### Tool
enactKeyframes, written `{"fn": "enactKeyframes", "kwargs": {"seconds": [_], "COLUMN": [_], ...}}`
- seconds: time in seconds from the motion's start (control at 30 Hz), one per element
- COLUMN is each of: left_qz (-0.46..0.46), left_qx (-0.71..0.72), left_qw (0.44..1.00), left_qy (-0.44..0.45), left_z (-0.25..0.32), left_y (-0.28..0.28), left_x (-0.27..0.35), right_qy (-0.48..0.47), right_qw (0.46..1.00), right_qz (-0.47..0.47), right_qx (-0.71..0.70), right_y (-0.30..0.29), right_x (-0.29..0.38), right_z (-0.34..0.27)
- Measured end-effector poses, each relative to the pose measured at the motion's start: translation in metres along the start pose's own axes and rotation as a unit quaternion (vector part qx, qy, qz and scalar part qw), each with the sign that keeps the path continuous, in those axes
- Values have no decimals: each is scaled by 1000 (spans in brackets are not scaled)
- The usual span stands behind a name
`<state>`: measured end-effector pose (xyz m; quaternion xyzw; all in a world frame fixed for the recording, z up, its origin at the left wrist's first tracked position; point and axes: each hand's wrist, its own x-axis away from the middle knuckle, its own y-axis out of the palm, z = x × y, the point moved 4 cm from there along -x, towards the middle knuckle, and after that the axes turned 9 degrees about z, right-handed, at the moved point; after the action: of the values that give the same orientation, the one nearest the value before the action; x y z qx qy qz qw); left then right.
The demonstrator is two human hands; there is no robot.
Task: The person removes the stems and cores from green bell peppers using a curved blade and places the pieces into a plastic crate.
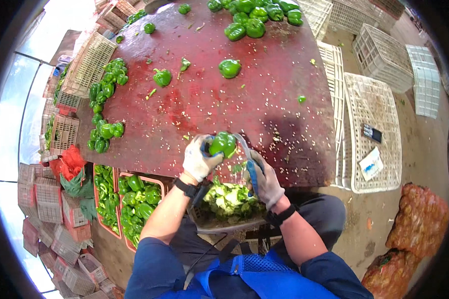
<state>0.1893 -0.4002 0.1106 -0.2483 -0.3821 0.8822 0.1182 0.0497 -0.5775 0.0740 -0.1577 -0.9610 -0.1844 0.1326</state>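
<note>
My gloved left hand (201, 159) grips a green bell pepper (222, 144) over the near edge of the red tabletop (194, 112). A knife with a curved blade and a blue handle (252, 172) is in my gloved right hand (265, 182). Its blade tip (238, 137) reaches the right side of the pepper, though I cannot tell whether it cuts in. Below both hands, between my knees, a crate (224, 226) holds pale and green vegetable trimmings (228, 198).
Bell peppers line the table's left edge (108, 86) and heap at the far end (254, 18). Pepper-filled crates (162, 183) stand at left below the table. Stacked plastic crates (374, 112) flank the right side, a phone (372, 133) on top. Mesh sacks (419, 220) lie at lower right.
</note>
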Motion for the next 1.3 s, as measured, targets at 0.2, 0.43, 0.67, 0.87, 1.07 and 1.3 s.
{"fn": "enactKeyframes", "kwargs": {"seconds": [0.2,0.43,0.67,0.87,1.07,1.3], "left_qz": [14,50,115,-57,-58,-11], "left_qx": [13,63,324,343,386,410], "left_qw": [1000,992,887,893,874,864], "left_qy": [10,-101,-310,-287,-290,-290], "left_z": [39,28,-7,59,91,96], "left_y": [9,15,18,3,-1,4], "left_x": [34,45,52,63,59,73], "right_qy": [5,32,-76,-126,-151,-31], "right_qw": [999,991,973,990,986,988], "right_qz": [8,-28,-22,-15,-75,-85], "right_qx": [41,125,218,56,10,-124], "right_y": [0,3,2,-2,-4,-2], "right_x": [-10,-2,24,13,22,34], "right_z": [24,57,8,-14,-29,-45]}}
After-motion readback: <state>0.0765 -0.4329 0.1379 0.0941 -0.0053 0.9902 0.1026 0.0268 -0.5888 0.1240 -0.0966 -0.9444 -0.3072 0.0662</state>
